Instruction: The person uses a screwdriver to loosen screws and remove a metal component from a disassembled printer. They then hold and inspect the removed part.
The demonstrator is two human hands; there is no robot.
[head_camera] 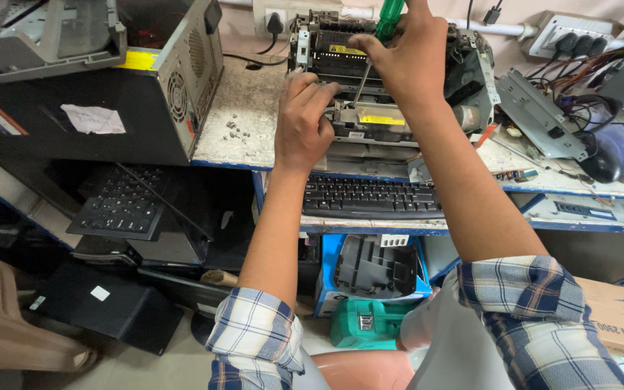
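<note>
Screwdriver work fills the middle of your view: your right hand (pixel 402 61) is wrapped around a screwdriver with a translucent green plastic handle (pixel 388 18), fingers curled tight on the grip, and its thin metal shaft (pixel 362 83) slants down and to the left into the opened grey and black printer assembly (pixel 388 108) sitting on the worn grey workbench top (pixel 243 115). Your left hand (pixel 303 123) rests on the left front of that assembly, fingers bent and pressed against the metal frame just beside the shaft's tip; whether they pinch a small part there cannot be told. Yellow warning labels (pixel 382 120) show on the unit, one below your right wrist and one higher up by your fingers.

Left of the printer lies a dark desktop computer case (pixel 110 101) on its side, its vented rear panel facing the bench, with a few small loose bits (pixel 234 130) scattered between the two. Below the bench edge, a black keyboard (pixel 370 196) sits on a blue-edged shelf, right under your forearms. A second black keyboard (pixel 120 202) leans on the lower left. Right of the printer, a grey metal bracket plate (pixel 539 115) lies tilted, and a black mouse (pixel 601 165) sits near tangled cables. A teal green plastic box (pixel 362 323) stands on the floor between your plaid sleeves.
</note>
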